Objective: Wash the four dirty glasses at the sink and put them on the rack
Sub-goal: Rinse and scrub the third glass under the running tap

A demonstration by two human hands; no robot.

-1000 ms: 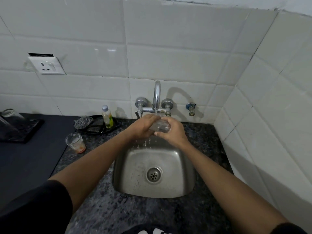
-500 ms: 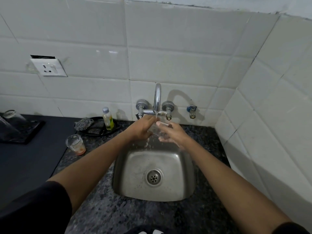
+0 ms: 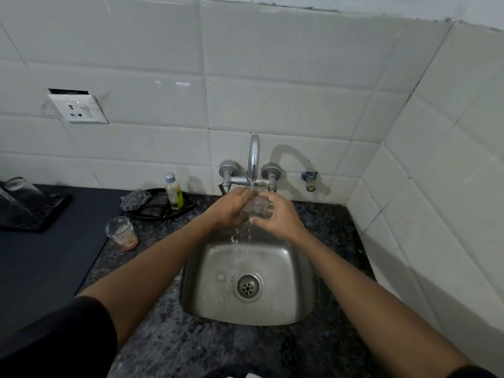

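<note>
Both hands meet under the tap (image 3: 253, 159), over the back edge of the sink (image 3: 302, 301). Left hand (image 3: 231, 207) curls round the left side of a clear glass (image 3: 259, 206); right hand (image 3: 281, 217) wraps the right side, fingers bent round it. Glass lies roughly sideways between the two palms, directly below the spout. Water runs from the spout onto it and drips off into the basin. Which end of the glass points which way: cannot tell, too blurred by water.

Left to right from there:
- Far left of the left hand, on the dark counter: rack (image 3: 32, 214), a dark tray, with at least one clear glass on it at the frame edge (image 3: 16, 186). Count unclear.
- Wall socket (image 3: 80, 109) up on the tiles, above and left of the hands.
- Dirty glass (image 3: 121, 233) stands upright on the speckled counter, well left of the left forearm, red-orange residue at its bottom.
- Dark dish (image 3: 163, 205) just left of the left hand, against the wall; scrubber (image 3: 135, 200) on its left end, small bottle (image 3: 173, 190) with yellow-green liquid upright on it.
- Drain (image 3: 248, 286) below the hands, mid-basin.
- Small valve (image 3: 309, 180) on the wall, right of the right hand.
- Black sleeves at both lower corners.
</note>
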